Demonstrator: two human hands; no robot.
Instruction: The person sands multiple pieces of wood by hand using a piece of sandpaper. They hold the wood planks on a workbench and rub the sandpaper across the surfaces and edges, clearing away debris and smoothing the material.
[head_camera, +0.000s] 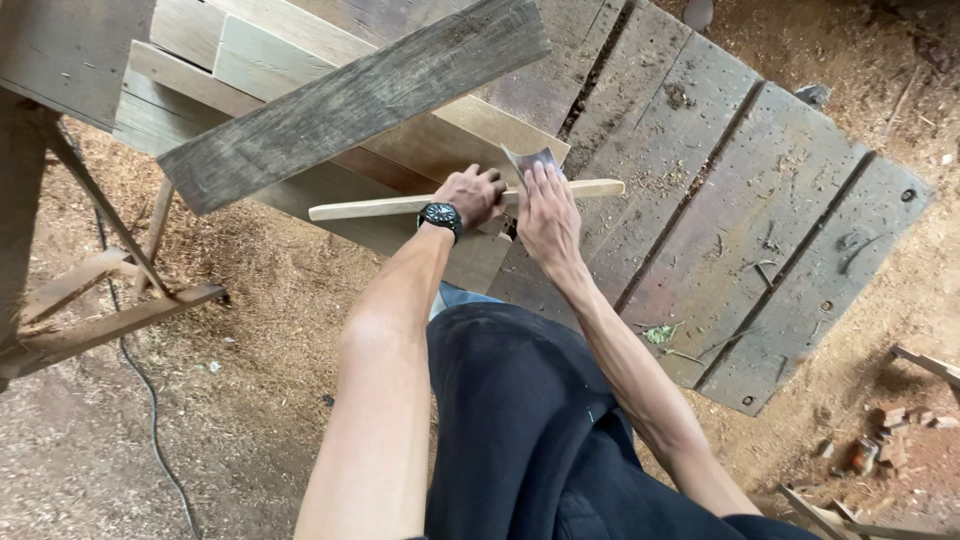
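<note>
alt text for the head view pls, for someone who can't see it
Seen from above, the left hand grips a pale wooden stick on a plank workbench while the right hand presses a sheet of sandpaper against it. Sawdust covers the ground.

You are reaching both bare arms forward and down from your body, elbows slightly bent, so the forearms are converging toward each other. Your left hand (472, 193) is curling into a closed grip, knuckles up, its wrist wearing a dark wristwatch (440, 216). Your right hand (547, 213) is lying flat, fingers (540, 180) pressing forward together, just beside the left.
</note>
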